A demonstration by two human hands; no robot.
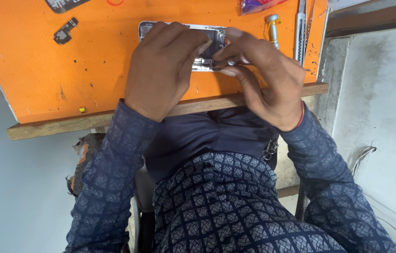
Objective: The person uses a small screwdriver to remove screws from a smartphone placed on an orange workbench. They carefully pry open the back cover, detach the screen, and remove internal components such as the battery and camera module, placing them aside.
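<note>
My left hand presses down flat on the opened phone, which lies on the orange mat. My right hand pinches a small metal tool against the phone's innards. A screwdriver lies just beside.

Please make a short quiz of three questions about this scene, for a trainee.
1. True or false: the left hand rests on the opened phone.
2. What colour is the mat? A green, B orange, C black.
3. Which hand pinches a small silver tool over the phone?

Key: 1 true; 2 B; 3 the right hand.
</note>
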